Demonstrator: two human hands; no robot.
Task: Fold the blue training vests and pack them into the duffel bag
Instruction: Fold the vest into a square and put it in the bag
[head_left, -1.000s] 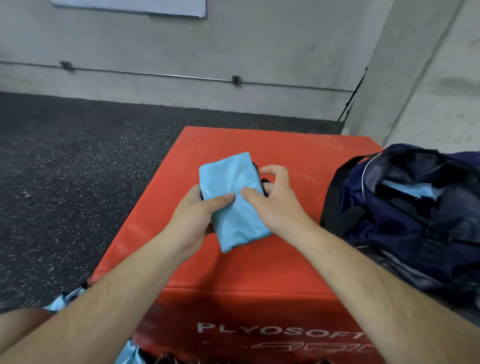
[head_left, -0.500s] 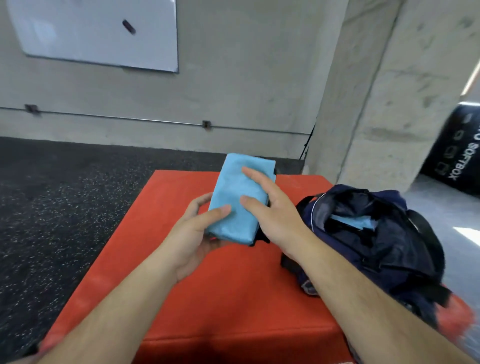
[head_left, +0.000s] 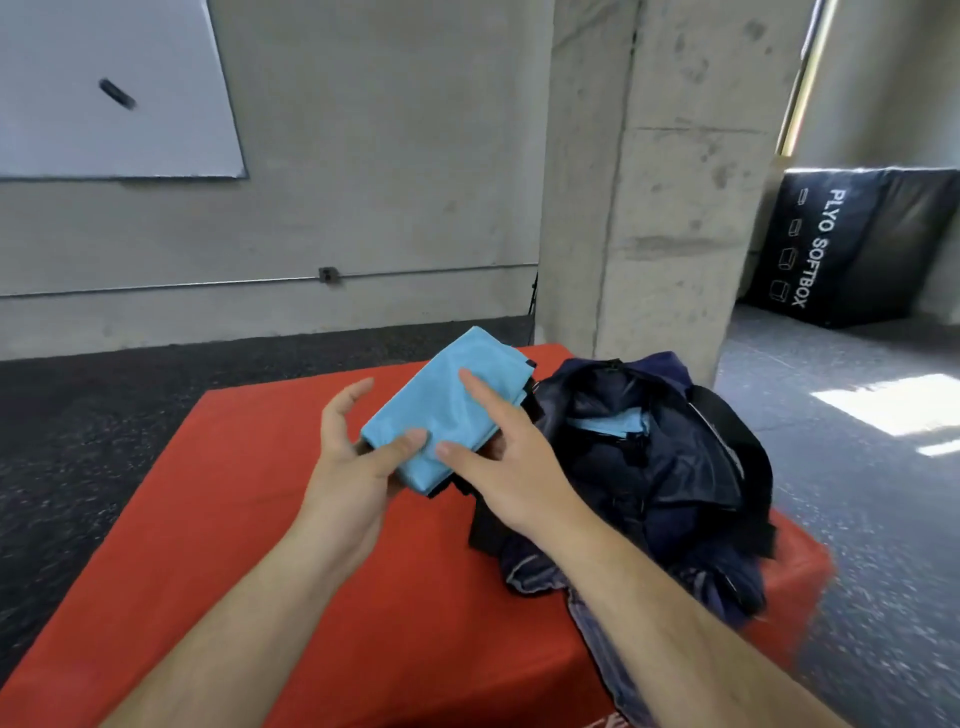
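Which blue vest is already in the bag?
The packed vest, showing inside the open duffel bag; the folded vest is gripped by the left hand and right hand.

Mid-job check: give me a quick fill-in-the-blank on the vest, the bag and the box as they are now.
The left hand and right hand hold a folded ___ vest.
The bag lies on the ___ box.
The bag's top is ___.
A second vest shows ___ the bag.
Missing: blue; red; open; inside
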